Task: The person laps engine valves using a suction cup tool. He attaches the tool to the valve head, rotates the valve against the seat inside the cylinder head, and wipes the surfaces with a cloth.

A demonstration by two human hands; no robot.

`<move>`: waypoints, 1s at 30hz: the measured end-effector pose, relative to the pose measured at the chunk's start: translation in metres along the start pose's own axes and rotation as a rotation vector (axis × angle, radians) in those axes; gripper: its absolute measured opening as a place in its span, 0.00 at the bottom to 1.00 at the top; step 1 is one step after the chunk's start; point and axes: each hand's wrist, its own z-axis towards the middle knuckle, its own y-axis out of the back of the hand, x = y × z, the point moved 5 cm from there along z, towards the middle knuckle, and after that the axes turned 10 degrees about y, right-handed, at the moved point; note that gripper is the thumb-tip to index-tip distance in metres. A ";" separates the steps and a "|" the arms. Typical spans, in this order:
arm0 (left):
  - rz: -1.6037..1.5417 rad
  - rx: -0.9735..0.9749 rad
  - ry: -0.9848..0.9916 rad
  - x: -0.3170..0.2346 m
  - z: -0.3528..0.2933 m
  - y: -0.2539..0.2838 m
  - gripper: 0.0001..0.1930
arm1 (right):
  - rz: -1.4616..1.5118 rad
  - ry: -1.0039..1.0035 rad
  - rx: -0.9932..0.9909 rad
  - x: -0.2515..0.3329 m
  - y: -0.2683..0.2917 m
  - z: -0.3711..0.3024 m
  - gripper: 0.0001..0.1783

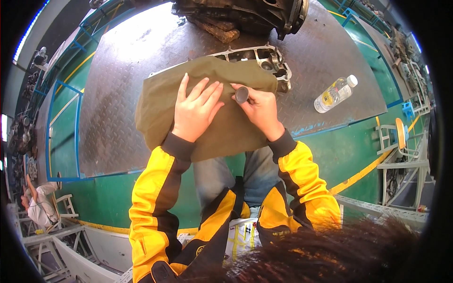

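The right hand (263,107) pinches a dark round-headed piece (242,95) between thumb and fingers, its flat disc facing up above the olive cloth (158,106). The left hand (196,112) lies palm down on that cloth, fingers extended and the index finger parted from the others. The cloth drapes over the near part of a metal casting (279,66), whose far edge and right end stick out, and covers part of the near edge of the steel table (115,101). Tread plate stretches wide to the left; to the right, a strip separates the casting from an upright-capped, leaning-looking clear bottle (332,95). Beyond the casting, a dark machine unit (255,16) and a wooden block (214,30) limit the far side.

Both forearms come in from the near side, cuffs slightly flexed toward the middle. The piece's lower part and the right hand's curled fingers are hidden, as is most of the casting; the unit is cut off at the far side, and hair blurs the near right.
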 end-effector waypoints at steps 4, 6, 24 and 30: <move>0.046 0.003 -0.062 0.009 0.003 0.000 0.25 | -0.041 -0.019 0.041 -0.004 0.003 0.008 0.19; 0.052 0.011 -0.073 0.012 0.002 0.000 0.26 | 0.006 0.021 0.034 -0.002 0.006 0.011 0.18; 0.048 0.110 -0.009 0.023 0.010 0.007 0.25 | 0.035 -0.042 0.093 0.001 0.004 0.027 0.08; 0.026 0.111 -0.010 0.024 0.007 0.005 0.25 | 0.052 -0.200 0.205 0.021 0.004 0.025 0.13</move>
